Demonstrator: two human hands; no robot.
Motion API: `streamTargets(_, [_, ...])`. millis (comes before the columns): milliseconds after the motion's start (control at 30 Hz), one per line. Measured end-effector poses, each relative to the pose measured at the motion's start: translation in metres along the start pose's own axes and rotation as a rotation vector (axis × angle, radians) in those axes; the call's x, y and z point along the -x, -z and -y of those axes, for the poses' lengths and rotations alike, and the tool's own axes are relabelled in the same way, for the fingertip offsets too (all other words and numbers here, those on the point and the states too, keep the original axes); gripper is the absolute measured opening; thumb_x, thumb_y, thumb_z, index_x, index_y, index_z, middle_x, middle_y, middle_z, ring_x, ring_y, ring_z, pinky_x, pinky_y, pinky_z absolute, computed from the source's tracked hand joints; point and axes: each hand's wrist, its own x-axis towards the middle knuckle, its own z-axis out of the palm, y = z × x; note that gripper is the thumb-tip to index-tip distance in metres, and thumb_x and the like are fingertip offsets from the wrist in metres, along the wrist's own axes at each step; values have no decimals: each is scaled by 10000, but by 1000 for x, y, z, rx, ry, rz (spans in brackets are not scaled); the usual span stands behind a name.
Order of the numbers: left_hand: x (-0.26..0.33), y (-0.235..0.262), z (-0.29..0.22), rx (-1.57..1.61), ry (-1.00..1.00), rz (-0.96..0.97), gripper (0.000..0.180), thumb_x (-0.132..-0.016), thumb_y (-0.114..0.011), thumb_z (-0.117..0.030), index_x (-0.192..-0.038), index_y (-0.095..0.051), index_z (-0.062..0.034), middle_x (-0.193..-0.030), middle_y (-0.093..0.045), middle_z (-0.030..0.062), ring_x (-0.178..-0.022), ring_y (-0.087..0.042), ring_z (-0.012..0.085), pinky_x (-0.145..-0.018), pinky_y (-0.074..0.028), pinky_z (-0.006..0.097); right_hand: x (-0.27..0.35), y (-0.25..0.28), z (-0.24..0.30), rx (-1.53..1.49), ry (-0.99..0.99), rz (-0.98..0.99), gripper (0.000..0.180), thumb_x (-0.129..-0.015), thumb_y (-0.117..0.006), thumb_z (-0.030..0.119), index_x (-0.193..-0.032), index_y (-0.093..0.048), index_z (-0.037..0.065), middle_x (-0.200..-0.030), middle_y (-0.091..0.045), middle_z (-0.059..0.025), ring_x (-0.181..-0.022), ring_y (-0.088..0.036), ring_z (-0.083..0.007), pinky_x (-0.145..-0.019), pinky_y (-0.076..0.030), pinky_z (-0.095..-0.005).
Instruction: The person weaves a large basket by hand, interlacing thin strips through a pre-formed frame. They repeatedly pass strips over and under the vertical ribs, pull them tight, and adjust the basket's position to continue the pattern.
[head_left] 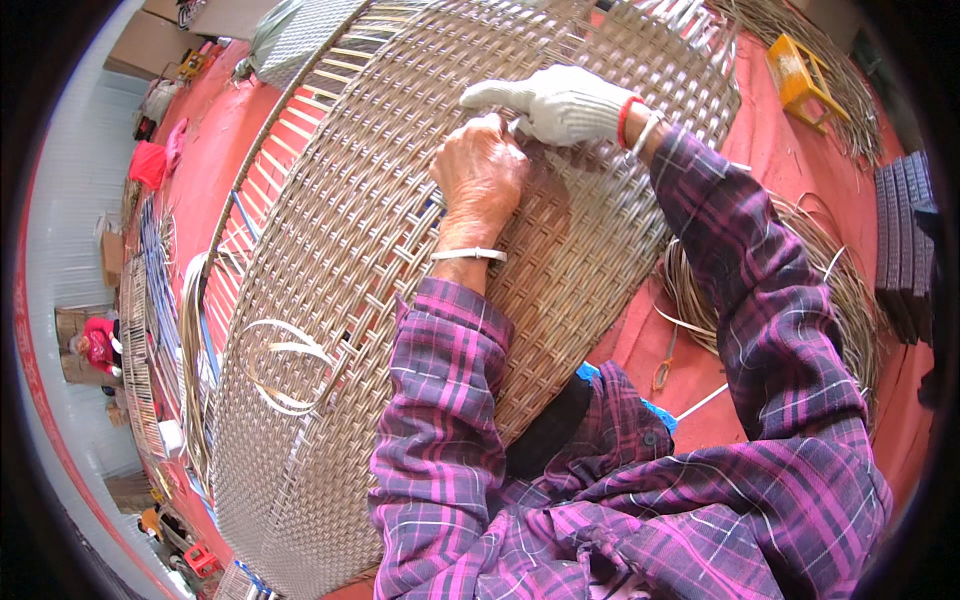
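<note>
A large woven panel of brown and beige flat strips (330, 250) lies tilted in front of me, reaching from the upper edge to the lower left. My left hand (482, 170) is bare, its fingers curled closed against the weave. Just above and to its right, my right hand (575, 105) wears a white knitted glove. One gloved digit points out to the left while the other fingers are curled in. The two hands nearly meet, with a small pale bit between them; what they grip is hidden. A loose pale strip (290, 370) loops over the panel's lower left.
Coils of brown strip (810, 290) lie on the red floor covering (640, 320) at right. A yellow stool (803, 85) stands at upper right, grey stacked pieces (900, 240) at the right edge. At far left are strip bundles (195, 360) and a person in red (98, 345).
</note>
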Motion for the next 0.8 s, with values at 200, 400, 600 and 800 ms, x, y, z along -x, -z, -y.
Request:
streamTargets(200, [1, 20, 11, 74, -57, 19, 177, -869, -639, -220, -975, -735, -116, -899, -707, 132, -828, -679, 329, -725, -526, 397, 5, -2, 8, -88, -69, -134, 560, -831, -631, 217, -1362, -482, 308, -791, -679, -130, -703, -672, -340, -666, -549, -445])
streamTargets(400, [30, -49, -24, 41, -153, -17, 155, -889, -624, -190, -983, -731, -129, -901, -703, 123, -819, -674, 342, -697, -523, 417, 73, -63, -43, -254, -95, -358, 432, -835, -669, 286, -1243, -567, 187, -878, -714, -107, -820, -701, -312, -729, -550, -429])
streamTargets(600, [117, -198, -111, -101, -105, 3, 167, -870, -650, -156, -1010, -729, -113, -915, -708, 120, -806, -676, 339, -688, -525, 406, 211, -181, -142, -434, -35, -519, 396, -804, -679, 259, -1169, -573, 149, -787, -692, -130, -724, -685, -344, -628, -535, -451])
streamTargets(800, [163, -331, -189, -432, -319, -64, 143, -853, -638, -77, -965, -724, -57, -858, -699, 148, -747, -680, 323, -655, -520, 367, 314, -261, -237, -513, 32, -636, 433, -860, -636, 274, -1269, -530, 179, -813, -699, -131, -734, -687, -345, -631, -534, -446])
